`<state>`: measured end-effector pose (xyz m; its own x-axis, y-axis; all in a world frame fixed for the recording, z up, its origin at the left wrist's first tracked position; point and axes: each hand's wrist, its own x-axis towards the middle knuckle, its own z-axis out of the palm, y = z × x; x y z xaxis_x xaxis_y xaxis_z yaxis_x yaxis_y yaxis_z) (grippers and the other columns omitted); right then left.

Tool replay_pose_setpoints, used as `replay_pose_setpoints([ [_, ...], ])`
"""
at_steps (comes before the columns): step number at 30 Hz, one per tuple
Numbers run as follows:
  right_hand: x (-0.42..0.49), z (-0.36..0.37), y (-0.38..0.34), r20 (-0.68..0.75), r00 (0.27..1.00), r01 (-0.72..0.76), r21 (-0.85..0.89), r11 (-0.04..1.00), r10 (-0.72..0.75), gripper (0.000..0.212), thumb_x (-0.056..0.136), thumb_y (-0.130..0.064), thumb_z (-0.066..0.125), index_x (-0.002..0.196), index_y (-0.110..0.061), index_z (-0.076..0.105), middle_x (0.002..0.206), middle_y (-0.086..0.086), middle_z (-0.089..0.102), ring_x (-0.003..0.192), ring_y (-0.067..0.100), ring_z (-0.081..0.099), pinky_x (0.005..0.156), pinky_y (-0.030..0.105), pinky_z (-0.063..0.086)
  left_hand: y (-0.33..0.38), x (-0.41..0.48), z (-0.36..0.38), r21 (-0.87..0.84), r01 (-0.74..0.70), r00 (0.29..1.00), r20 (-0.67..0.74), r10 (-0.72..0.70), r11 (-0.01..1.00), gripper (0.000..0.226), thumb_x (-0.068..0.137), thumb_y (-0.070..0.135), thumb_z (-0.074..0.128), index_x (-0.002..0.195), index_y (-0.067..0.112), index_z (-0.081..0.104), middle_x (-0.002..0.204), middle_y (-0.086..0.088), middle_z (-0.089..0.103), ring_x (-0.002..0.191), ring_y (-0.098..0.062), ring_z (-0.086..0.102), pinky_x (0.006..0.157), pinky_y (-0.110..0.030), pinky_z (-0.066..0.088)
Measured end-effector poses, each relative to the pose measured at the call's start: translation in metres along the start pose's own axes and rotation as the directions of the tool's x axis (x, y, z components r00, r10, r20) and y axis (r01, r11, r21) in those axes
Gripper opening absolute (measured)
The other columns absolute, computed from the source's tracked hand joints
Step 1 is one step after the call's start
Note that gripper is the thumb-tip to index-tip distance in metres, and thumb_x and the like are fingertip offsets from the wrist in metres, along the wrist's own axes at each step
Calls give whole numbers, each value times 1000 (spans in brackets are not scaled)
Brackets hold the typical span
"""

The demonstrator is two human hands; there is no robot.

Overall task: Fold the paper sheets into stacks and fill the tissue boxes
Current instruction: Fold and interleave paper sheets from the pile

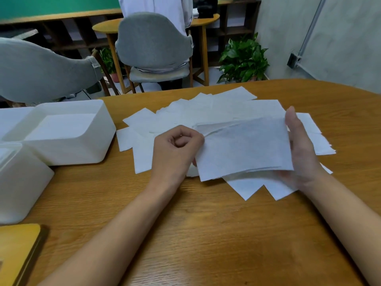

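One flat yellow object [18,250] lay at the near left corner of the wooden tabletop [206,234], cut off by the edge of my screen. Farther in, at the middle, I watched the left grip [175,149] with its fingers curled, pinching the left edge of a folded stack [243,149] of white sheets. The right grip [303,149] grasped the stack's right edge, thumb upright along it; the paper hid the other fingers from me. The stack was lifted and tilted toward me, above the loose sheets [185,114] that lay spread and overlapping across the tabletop beneath and beyond it.

At the left stood two white tissue boxes. I could see only part of the nearer box [22,182]; just beyond it, the open box [72,149] showed white inside, though I could not tell whether that was paper.

Past the far edge I saw two grey chairs [152,44], a person in pale clothing [156,7] standing behind one, and a green plant [243,58] by the wall at right.
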<state>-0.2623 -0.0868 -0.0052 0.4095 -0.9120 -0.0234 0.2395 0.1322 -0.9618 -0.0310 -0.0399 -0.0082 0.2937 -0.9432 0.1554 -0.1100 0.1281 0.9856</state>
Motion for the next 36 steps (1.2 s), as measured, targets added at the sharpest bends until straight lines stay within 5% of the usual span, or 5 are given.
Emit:
replay_pose_setpoints([
  [6,2,5,2,-88,995,15,-291,956,-42,23,87,-40,77,97,-21,84,108,8,79,105,32,75,93,50,59,-1,8,-5,50,20,997,-76,-16,999,11,96,17,71,91,9,78,62,-12,44,59,-12,41,64,-12,45],
  [13,1,6,3,-115,992,15,-318,948,-54,33,82,-41,72,108,-21,78,113,4,79,105,27,75,102,61,53,-4,5,-3,-36,-30,1000,-7,30,999,18,91,17,82,107,18,75,99,0,80,97,-19,76,84,-42,65],
  [19,1,11,5,-4,984,159,-419,894,-177,56,91,-28,69,142,-45,54,133,-19,67,127,9,62,101,31,53,-9,7,-5,14,-110,993,-46,111,994,20,90,18,84,108,15,77,100,2,80,96,-19,76,86,-49,63],
  [27,8,3,9,-58,982,140,-418,898,-180,49,103,-51,55,144,-70,36,162,-21,37,156,19,26,125,57,26,-15,8,-4,117,-232,966,-84,243,966,11,92,23,82,101,24,76,100,4,72,70,-22,60,60,-34,45],
  [36,10,3,11,-59,989,105,-361,927,-135,55,91,-74,57,142,-71,37,162,-12,39,152,24,36,121,61,30,-8,4,0,53,-153,987,62,150,987,6,95,21,78,101,23,76,93,4,77,80,-37,71,64,-52,57],
])
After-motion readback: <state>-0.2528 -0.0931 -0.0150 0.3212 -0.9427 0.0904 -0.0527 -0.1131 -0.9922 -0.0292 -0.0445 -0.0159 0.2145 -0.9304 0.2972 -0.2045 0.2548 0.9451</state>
